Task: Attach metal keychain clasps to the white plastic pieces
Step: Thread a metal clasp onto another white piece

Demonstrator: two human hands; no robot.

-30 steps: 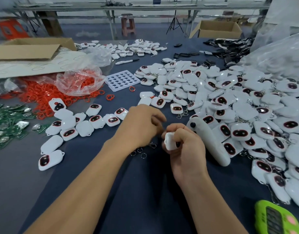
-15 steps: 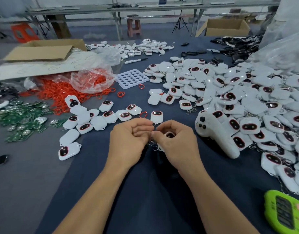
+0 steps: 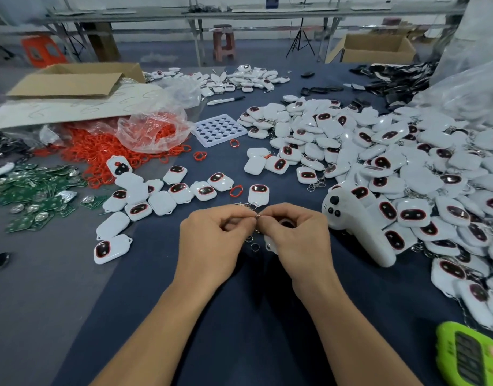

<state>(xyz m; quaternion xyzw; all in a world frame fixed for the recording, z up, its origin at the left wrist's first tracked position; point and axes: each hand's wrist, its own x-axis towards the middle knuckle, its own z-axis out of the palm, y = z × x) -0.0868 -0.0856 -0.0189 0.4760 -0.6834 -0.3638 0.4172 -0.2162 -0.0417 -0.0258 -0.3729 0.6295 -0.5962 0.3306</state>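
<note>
Dark blue cloth covered the counter [image 3: 239, 316], with a heap of white pieces [image 3: 379, 151] spilling along its right side and orange rings [image 3: 100, 151] and green circuit boards [image 3: 31, 190] off to the left. Near the middle my left grip [image 3: 212, 238] and right grip [image 3: 292, 235] met fingertip to fingertip just above the cloth. The right grip was curled round one white plastic piece [image 3: 270, 243], most of it hidden in my palm with only its lower edge showing. The left grip pinched a small metal clasp [image 3: 257, 215] at the point where the two met (whether its ring had passed through the piece's loop I could not tell). A few loose rings [image 3: 255, 247] lay on the cloth right beneath. I judged the piece light, stiff and glossy, so liable to slip, and best held by its flat faces with the corner loop left free. The clasp looked tiny and springy, something to take by its ring with fingertips alone.
</note>
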